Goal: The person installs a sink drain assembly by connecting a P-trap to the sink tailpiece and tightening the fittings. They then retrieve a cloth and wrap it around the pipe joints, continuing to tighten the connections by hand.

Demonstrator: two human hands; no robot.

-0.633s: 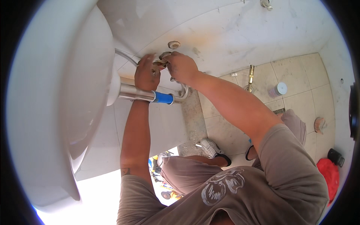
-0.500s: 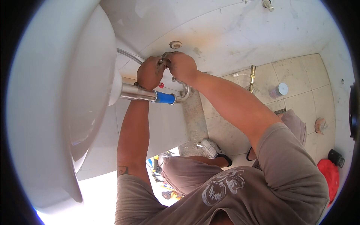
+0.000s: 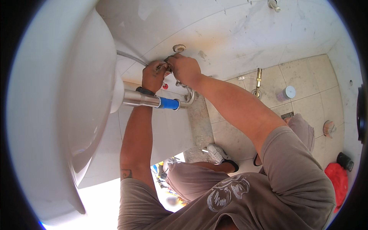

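Note:
My left hand (image 3: 153, 76) is closed, its fingers and thumb pinched together by the wall, where the silver flexible hose (image 3: 130, 56) runs in behind it. Against its fingertips, my right hand (image 3: 186, 69) curls round a small dark part that is mostly hidden. A chrome drain pipe (image 3: 142, 99) with a blue band (image 3: 169, 103) passes over my left forearm, just below the wristband. Under the hands there is a small red-marked fitting (image 3: 165, 86), beside the bent chrome trap (image 3: 189, 95). Directly above them a round pipe opening (image 3: 179, 48) sits in the wall.
The white basin (image 3: 92, 96) fills the left side. A brass valve (image 3: 258, 78) stands up at the right, near a white-lidded can (image 3: 286, 93). Farther right lie a red cloth or bag (image 3: 336, 180) and a black object (image 3: 345, 161). A tap fitting (image 3: 273, 5) projects from the wall.
My left hand has shifted slightly up and turned, so its pinched fingers and wristband show more. The right hand stays by it, its fingers slightly repositioned.

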